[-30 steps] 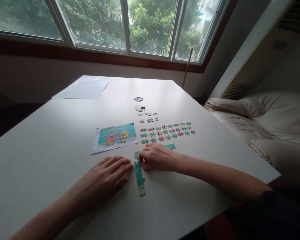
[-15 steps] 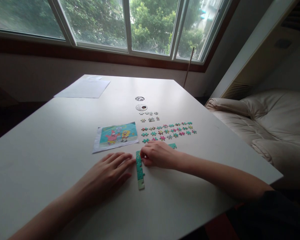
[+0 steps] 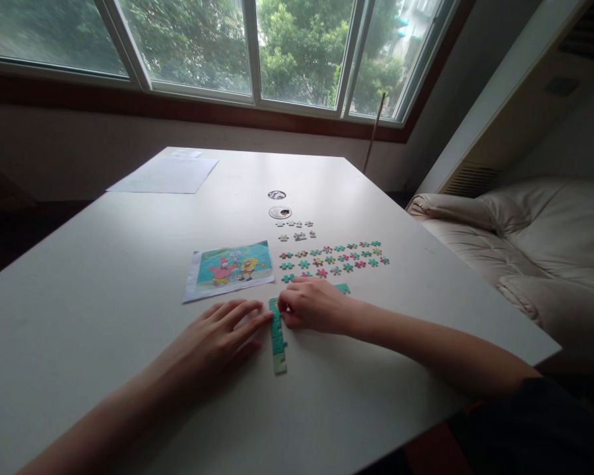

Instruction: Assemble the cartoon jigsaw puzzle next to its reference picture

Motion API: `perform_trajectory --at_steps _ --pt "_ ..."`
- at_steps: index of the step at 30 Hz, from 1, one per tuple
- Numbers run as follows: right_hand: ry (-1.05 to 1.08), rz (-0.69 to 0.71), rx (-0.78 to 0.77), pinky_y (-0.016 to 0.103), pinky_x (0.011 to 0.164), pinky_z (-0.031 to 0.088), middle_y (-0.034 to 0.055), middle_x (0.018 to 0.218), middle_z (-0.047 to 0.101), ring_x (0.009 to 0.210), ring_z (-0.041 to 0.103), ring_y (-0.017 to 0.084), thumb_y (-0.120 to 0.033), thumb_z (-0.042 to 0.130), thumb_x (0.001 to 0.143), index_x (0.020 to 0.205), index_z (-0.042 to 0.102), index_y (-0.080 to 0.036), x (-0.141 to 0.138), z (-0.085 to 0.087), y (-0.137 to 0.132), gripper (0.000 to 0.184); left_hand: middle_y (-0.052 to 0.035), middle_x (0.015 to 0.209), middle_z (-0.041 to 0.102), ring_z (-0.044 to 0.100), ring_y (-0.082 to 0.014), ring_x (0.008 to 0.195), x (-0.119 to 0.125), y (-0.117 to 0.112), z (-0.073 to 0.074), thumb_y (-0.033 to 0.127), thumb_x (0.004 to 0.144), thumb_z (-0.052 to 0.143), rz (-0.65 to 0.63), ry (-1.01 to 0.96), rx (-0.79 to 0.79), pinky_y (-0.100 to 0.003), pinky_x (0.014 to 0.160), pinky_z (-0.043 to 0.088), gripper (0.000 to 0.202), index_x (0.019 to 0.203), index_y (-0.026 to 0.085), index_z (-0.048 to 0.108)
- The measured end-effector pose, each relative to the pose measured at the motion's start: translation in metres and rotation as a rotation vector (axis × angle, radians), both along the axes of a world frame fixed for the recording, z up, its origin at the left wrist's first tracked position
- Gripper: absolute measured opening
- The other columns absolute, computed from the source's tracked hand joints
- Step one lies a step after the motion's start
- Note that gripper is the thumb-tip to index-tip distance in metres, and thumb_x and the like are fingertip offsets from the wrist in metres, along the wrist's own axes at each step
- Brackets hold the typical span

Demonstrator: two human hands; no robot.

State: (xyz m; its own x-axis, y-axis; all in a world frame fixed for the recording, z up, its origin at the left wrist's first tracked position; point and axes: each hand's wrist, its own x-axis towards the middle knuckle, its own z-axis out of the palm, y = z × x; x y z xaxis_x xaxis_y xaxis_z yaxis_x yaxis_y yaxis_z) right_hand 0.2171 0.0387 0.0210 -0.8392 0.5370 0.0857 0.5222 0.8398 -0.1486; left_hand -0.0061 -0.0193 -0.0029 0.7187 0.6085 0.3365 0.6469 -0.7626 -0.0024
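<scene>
A narrow strip of joined green puzzle pieces (image 3: 278, 344) lies on the white table, running toward me, with a paler piece at its near end. My left hand (image 3: 228, 330) rests to the left of the strip, fingers stretched out, its index fingertip touching the strip's left edge. At the upper right edge of the strip, my right hand (image 3: 317, 305) is closed in a pinch on a puzzle piece, mostly hidden by the fingers. Another green piece (image 3: 344, 288) shows partly behind the right hand. Left of the loose pieces lies a printed cartoon picture (image 3: 235, 265).
Rows of loose puzzle pieces (image 3: 348, 267) lie beyond my right hand, and several pale pieces (image 3: 299, 235) farther back. Two round-shaped items (image 3: 280, 212) lie behind those. Paper sheets (image 3: 165, 175) rest at the far left of the table (image 3: 103, 264). A sofa (image 3: 549, 244) stands at the right.
My left index finger has shifted slightly right onto the strip's edge. The right hand stays almost in the same place at the strip's top.
</scene>
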Motion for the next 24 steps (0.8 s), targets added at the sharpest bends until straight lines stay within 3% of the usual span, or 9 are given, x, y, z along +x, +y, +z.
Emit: perform_trajectory --at_steps 16,24 --pt "0.081 0.005 -0.089 0.024 0.067 0.04 0.0046 0.077 0.065 0.074 0.056 0.016 -0.018 0.057 0.081 0.079 0.066 -0.015 0.003 0.006 0.0 0.01 -0.0104 0.118 0.06 0.055 -0.0244 0.105 0.001 -0.001 0.001 0.025 0.093 0.042 0.012 0.035 0.034 -0.037 0.086 0.047 0.035 0.126 0.021 0.051" --pt "0.234 -0.109 -0.179 0.023 0.07 0.041 0.0017 0.073 0.062 0.068 0.054 0.011 -0.017 0.057 0.083 0.082 0.065 -0.015 0.056 0.025 0.016 0.009 -0.0109 0.123 0.058 0.054 -0.0246 0.109 -0.004 -0.002 -0.002 0.028 0.095 0.04 0.008 0.035 -0.004 -0.037 0.089 0.046 0.036 0.129 0.02 0.049"
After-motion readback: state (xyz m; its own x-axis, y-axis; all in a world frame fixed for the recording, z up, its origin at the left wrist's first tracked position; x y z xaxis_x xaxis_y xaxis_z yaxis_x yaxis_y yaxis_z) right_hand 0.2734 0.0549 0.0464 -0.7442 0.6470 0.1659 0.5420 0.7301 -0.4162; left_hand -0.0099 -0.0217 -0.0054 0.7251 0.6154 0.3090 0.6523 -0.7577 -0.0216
